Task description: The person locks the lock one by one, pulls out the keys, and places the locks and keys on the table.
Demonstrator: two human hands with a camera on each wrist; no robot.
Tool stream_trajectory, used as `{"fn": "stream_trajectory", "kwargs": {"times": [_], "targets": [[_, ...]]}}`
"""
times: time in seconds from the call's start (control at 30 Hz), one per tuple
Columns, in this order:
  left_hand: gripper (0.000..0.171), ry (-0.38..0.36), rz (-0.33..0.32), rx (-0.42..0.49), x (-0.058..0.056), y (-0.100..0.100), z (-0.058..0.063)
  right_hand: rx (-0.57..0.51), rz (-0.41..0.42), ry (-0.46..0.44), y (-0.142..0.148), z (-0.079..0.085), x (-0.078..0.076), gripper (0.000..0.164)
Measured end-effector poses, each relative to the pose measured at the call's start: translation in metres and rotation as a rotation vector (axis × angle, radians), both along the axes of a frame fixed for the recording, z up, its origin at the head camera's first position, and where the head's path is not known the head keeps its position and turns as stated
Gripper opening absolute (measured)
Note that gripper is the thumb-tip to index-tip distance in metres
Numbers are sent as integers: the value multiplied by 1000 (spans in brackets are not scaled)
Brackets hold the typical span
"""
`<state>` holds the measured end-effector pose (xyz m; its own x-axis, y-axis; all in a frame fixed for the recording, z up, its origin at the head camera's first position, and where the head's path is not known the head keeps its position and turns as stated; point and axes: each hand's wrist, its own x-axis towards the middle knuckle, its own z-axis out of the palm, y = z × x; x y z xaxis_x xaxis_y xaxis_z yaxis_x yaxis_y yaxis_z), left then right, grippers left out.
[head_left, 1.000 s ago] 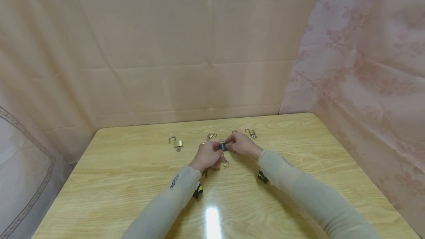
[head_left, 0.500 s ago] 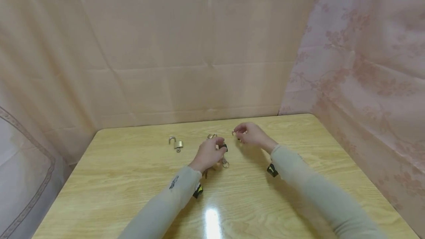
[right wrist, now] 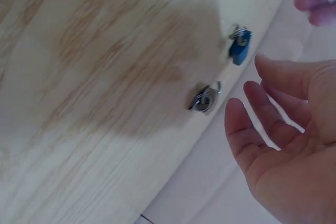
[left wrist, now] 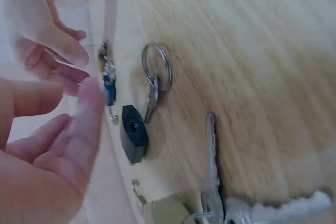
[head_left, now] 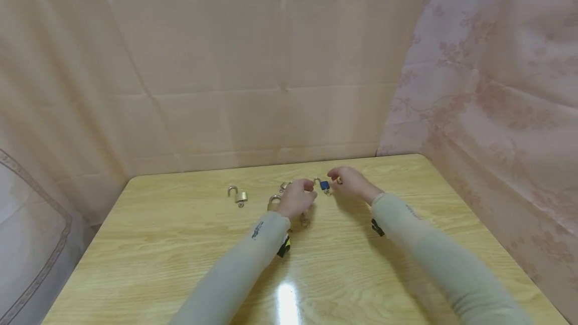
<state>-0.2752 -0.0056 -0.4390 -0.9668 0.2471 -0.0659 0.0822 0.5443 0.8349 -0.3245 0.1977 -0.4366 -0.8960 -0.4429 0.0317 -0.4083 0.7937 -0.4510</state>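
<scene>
In the head view, my left hand hovers with bent, parted fingers left of a small blue padlock whose shackle is up. On the other side of that padlock is my right hand, its fingers spread and nothing between them. A black padlock stands beneath the left hand, with a key on a split ring at its keyhole end. The left hand hides it in the head view. In the right wrist view, a small padlock with keys lies near the right fingertips.
A large brass padlock is partly behind the left hand, with loose keys close by. Farther left lies an unlocked brass padlock. A small brass padlock sits toward the back. The wooden table ends at a curtain.
My right hand has left the black padlock, passed over the blue one and moved right of it. My left hand has let go of the black padlock and shifted right.
</scene>
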Motion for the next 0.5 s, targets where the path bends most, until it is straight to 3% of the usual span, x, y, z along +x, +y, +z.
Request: {"fn": "stream_trajectory", "kwargs": {"times": [0.13, 0.23, 0.5], "targets": [[32, -34, 77, 100, -10, 11, -5, 67, 73, 61, 1, -6, -4, 36], [31, -40, 92, 137, -14, 18, -8, 95, 113, 107, 1, -10, -5, 36], [24, 36, 56, 50, -18, 26, -10, 109, 204, 161, -5, -14, -7, 26]]}}
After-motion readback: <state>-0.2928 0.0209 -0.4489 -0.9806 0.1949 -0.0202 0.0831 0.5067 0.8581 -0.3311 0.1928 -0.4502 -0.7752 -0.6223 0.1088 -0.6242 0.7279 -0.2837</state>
